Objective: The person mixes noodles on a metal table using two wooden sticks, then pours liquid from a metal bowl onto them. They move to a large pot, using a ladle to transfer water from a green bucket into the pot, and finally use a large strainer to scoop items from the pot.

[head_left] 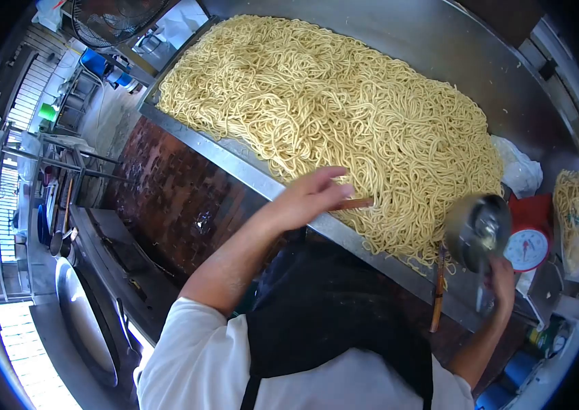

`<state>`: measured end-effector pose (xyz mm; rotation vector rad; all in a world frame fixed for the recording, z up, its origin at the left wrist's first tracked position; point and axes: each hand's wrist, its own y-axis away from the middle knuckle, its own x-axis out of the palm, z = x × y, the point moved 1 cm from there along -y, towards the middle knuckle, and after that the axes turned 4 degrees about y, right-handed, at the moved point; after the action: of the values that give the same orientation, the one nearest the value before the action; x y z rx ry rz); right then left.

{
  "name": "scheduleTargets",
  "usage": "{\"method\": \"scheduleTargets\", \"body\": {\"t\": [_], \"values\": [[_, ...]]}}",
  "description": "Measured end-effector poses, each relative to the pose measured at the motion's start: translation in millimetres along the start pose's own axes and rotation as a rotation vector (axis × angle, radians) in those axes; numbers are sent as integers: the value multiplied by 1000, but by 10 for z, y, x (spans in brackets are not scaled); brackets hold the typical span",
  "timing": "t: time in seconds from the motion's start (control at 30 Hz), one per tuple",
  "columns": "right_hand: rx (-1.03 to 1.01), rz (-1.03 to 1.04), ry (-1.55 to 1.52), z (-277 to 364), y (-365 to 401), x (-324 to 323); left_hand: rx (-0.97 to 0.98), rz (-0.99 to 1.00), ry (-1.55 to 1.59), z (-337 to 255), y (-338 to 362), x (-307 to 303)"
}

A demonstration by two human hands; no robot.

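1. Noodles (344,102) lie heaped on the steel table (235,160), spreading far and right of both hands.
2. The left hand (306,198) sits at the heap's near edge, pinching a wooden stick (356,203). The stick's long axis runs left to right, and its tip points right into the strands.
3. The right hand (501,281), low on the right, is clenched around the handle of a metal ladle (477,231). The ladle's bowl is raised just beside the heap's near right corner.
4. The left hand is nearer the noodles, which begin just beyond its fingertips.
5. A second stick (438,290) stands upright against the table edge between the hands, and a red scale (527,246) sits right of the ladle.
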<state>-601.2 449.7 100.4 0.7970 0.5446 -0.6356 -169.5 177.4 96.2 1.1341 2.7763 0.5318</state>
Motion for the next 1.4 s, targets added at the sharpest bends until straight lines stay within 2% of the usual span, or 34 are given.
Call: {"method": "scheduleTargets", "body": {"t": [0.07,0.2,0.27,0.33,0.43,0.5,0.57,0.6,0.67,0.73,0.8,0.87,0.93,0.97,1.03,1.07,1.13,1.17,1.2,1.27,1.4], "values": [[-87,134,-27,566,-20,456,-116,121,84,-363,-45,167],[-220,427,-7,1654,51,1504,-27,105,352,-141,-346,8],[-289,512,27,2054,73,2014,222,-104,30,-71,-424,-374],[-341,513,0,2368,196,2428,100,-254,51,-70,-350,-799],[-83,664,-62,2695,405,2913,122,-303,275,148,-405,-1379],[-4,731,-65,2873,638,3253,256,-432,195,452,-544,-1715],[117,891,-203,3048,818,3508,306,-481,140,499,-546,-1861],[119,891,-194,3062,782,3602,358,-527,75,510,-545,-1927],[49,918,-265,3036,689,3819,328,-527,133,481,-523,-2039],[88,867,-287,3090,620,3848,304,-522,188,440,-516,-2162],[-700,310,218,3156,519,3766,312,-554,178,420,-546,-2327],[-731,227,258,3330,572,3568,319,-549,156,500,-657,-2551],[-808,138,448,3474,584,3357,358,-624,-142,285,-596,-2671],[-812,138,452,3575,625,3225,295,-635,-191,124,-522,-2703],[-566,302,513,3674,693,2997,309,-653,-218,13,-535,-2813],[-564,298,513,3616,657,2950,322,-667,-248,-44,-543,-2855],[-684,400,218,3547,635,2907,348,-658,-260,-136,-558,-2894],[-698,443,357,3588,595,2872,421,-673,-312,-124,-613,-2920],[-688,431,355,3624,553,2901,496,-684,-363,-128,-664,-2913],[-745,424,666,3669,458,3037,505,-665,-411,-218,-662,-2805],[-644,462,726,3923,446,3267,590,-594,-542,-453,-609,-2529]]}}
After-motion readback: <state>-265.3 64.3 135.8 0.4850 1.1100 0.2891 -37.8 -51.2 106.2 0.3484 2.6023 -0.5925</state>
